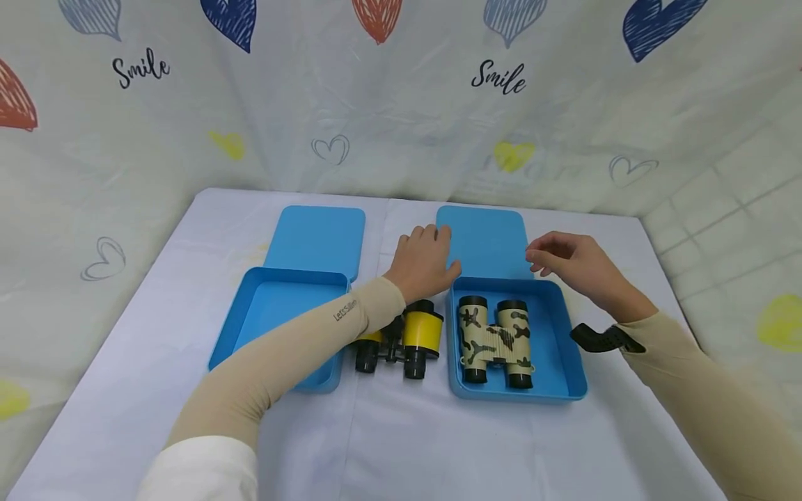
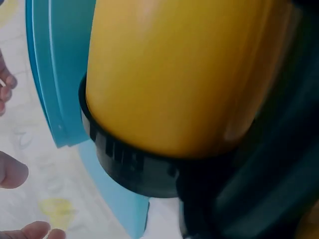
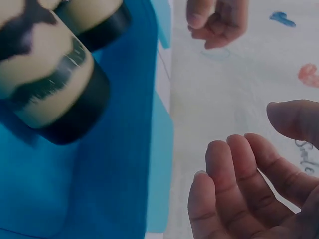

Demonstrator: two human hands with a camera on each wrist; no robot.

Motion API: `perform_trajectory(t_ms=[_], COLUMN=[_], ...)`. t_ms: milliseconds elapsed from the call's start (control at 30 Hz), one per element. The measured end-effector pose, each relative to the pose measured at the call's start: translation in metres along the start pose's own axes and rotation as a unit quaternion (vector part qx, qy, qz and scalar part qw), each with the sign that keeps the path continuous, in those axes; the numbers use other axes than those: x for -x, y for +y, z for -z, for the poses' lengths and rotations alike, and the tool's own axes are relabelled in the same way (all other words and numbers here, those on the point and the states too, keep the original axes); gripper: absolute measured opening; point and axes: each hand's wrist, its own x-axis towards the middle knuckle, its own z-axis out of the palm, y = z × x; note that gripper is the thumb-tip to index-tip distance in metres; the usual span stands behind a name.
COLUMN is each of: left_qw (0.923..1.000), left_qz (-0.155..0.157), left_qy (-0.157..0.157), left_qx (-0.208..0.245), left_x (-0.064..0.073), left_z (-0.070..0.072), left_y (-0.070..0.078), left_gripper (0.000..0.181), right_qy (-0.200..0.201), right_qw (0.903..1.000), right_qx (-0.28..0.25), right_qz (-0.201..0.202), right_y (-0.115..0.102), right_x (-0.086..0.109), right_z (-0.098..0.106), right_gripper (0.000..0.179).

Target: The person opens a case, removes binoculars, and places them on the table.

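My left hand [image 1: 422, 263], fingers loosely extended and holding nothing, hovers by the left edge of the right box's opened blue lid [image 1: 485, 243]. Past that lid's right edge is my right hand [image 1: 576, 268], fingers relaxed and slightly bent with nothing between them, as the right wrist view also shows. Camouflage binoculars [image 1: 498, 341] lie inside the right blue box [image 1: 560, 348]. Yellow and black binoculars [image 1: 422, 330] lie between the two boxes, partly hidden by my left forearm; their yellow barrel [image 2: 174, 74] fills much of the left wrist view.
The left blue box [image 1: 282, 299] stands with its lid [image 1: 319, 240] folded back behind it, partly covered by my left sleeve. A white cloth covers the table [image 1: 426, 445]. Behind it hangs a curtain [image 1: 407, 90] printed with hearts.
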Motion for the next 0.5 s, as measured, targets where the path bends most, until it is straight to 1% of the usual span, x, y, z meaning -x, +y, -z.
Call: perform_trajectory(t_ms=[100,200,267,333,400,500], left_qw=[0.9997,0.9989,0.9985,0.9984,0.9987,0.9977], left_qz=[-0.01,-0.019,-0.022,-0.02,-0.011,0.006], left_qy=[0.016,0.028,0.024,0.008,-0.018,-0.058], left_qx=[-0.013,-0.032,-0.045,-0.053,-0.046,-0.034], left_x=[0.005,0.011,0.015,0.019,0.022,0.027], left_z=[0.0,0.002,0.004,0.005,0.006,0.005], left_y=[0.002,0.004,0.007,0.009,0.012,0.015], left_gripper=[0.041,0.04,0.041,0.044,0.048,0.051], right_qy=[0.001,0.007,0.013,0.014,0.015,0.018], right_qw=[0.9986,0.9944,0.9901,0.9839,0.9767,0.9683], right_qx=[0.042,0.084,0.105,0.123,0.142,0.166], right_qz=[0.032,0.064,0.092,0.128,0.16,0.185], right_y=[-0.005,-0.01,-0.014,-0.016,-0.017,-0.016], right_x=[0.008,0.015,0.02,0.024,0.028,0.033], right_z=[-0.006,-0.012,-0.015,-0.019,-0.023,-0.029], right_gripper=[0.04,0.034,0.029,0.025,0.022,0.022])
